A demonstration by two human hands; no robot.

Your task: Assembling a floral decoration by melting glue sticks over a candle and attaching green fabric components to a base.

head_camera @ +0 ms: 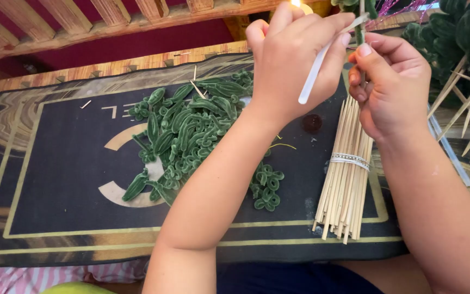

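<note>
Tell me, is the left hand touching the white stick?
Touching. The head view shows the left hand pinching the white stick between its fingers.

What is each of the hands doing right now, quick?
Left hand: closed on a white stick.
Right hand: closed around a thin green stem, above the skewer bundle.

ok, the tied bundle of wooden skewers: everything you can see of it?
The bundle of thin pale wooden skewers lies on the dark gold-lined mat, nearly upright in the frame and leaning slightly, its lower ends uneven near the mat's front edge. A white band binds it around the middle. Its upper ends run under the right hand; whether they touch cannot be told. Green fuzzy leaf shapes lie apart on its left.
</note>
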